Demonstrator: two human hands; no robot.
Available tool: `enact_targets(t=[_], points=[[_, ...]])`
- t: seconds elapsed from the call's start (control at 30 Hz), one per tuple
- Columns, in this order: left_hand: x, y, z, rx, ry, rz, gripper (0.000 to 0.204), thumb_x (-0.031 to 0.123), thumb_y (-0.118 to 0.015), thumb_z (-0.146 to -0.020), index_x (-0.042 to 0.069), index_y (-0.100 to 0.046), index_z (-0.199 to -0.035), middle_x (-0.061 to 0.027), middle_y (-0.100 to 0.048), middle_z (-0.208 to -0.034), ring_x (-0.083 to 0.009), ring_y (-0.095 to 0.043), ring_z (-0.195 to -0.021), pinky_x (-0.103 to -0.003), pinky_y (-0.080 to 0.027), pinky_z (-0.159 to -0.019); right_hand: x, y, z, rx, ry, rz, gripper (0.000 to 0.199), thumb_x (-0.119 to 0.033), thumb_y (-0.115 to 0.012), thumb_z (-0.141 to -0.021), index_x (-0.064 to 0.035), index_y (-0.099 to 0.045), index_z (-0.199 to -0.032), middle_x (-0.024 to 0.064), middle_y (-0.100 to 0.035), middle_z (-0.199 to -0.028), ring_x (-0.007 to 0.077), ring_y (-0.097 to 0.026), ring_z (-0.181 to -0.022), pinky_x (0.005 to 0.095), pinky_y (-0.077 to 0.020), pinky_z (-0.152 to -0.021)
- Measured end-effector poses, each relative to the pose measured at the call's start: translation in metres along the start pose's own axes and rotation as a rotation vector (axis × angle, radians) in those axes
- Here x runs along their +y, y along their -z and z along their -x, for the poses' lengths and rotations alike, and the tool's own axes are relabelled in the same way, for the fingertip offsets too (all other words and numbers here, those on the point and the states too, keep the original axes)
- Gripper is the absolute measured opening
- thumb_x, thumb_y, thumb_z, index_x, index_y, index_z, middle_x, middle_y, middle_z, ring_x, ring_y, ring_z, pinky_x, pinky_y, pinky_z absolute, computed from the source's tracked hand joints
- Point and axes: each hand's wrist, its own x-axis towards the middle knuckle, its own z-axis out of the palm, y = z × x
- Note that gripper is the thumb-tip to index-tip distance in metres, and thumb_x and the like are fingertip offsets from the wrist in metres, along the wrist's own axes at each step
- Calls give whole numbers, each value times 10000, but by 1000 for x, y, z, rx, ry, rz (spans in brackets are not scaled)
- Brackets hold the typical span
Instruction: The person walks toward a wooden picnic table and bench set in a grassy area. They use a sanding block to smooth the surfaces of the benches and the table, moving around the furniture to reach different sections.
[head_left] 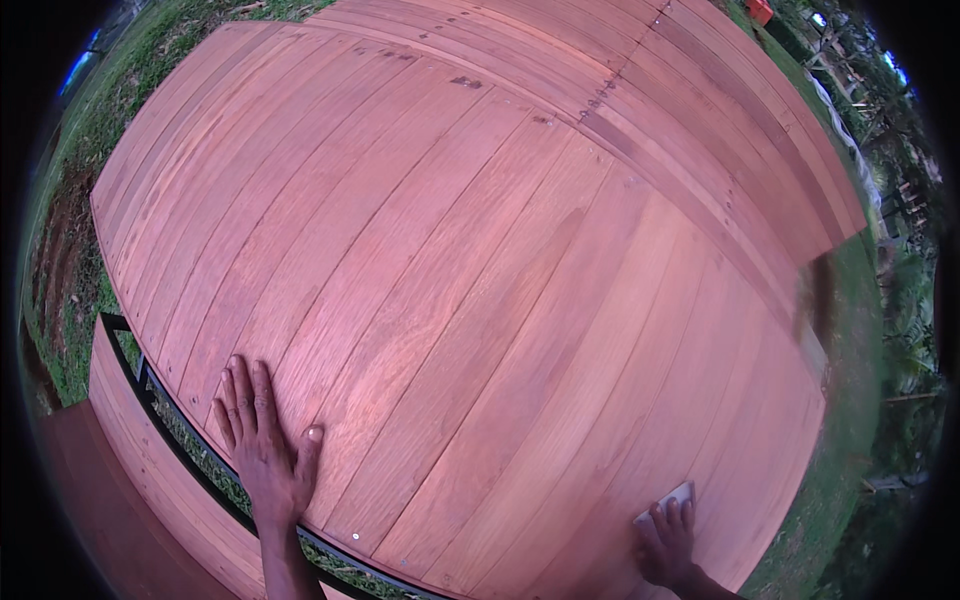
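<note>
Left hand [270, 475] lies spread flat, empty, at 8 o'clock on the counter [480, 310]; right hand [668, 548] is curled around a pale block [681, 494] at 5. Looks mid-job: dark marks [466, 83] show near 12, but can't tell what's done.

1. No legible text, label, brand, number or sign in any part of the frame.
</note>
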Motion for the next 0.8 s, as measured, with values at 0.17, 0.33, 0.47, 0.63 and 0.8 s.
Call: enact_targets(t=[0.17,0.33,0.47,0.63,0.8], points=[[-8,-10,0,40,83,-21,979,683,-418,-987,-8,-233,-1655,-220,-227,-1725,-404,-175,-1605,-574,-82,-1282,-13,-2,-2,24,38,-102,544,-378,-617,-974,-45,-608,-1403,234,-530,-1527,503,-391,-1472,764,-253,-1170],[1,-2,-3,49,3,47,867,580,-410,-1048,-50,-261,-1625,-265,-246,-1698,-451,-184,-1584,-610,-147,-1254,-10,5,-7,-58,-10,-210,493,-449,-637,-922,-178,-691,-1331,137,-596,-1469,415,-501,-1375,734,-339,-1120],[-11,-9,-7,40,-113,41,869,559,-423,-1080,-60,-194,-1645,-307,-208,-1698,-490,-172,-1576,-610,-156,-1253,-16,21,-17,-29,-66,-294,420,-433,-564,-945,-245,-738,-1278,35,-629,-1440,323,-548,-1323,662,-385,-1109],[-6,-6,-13,23,-199,-10,821,496,-400,-1096,-81,-187,-1639,-325,-197,-1694,-499,-168,-1575,-598,-163,-1255,-13,15,-19,26,-80,-237,431,-408,-535,-960,-272,-726,-1322,-1,-623,-1458,276,-540,-1351,569,-344,-1193],[-35,-12,4,3,-154,-54,897,537,-424,-1077,-78,-110,-1649,-312,-140,-1712,-497,-148,-1582,-619,-143,-1255,-24,7,-9,-118,-50,-230,542,-445,-533,-996,-268,-531,-1508,-11,-455,-1617,262,-367,-1499,546,-233,-1244]])
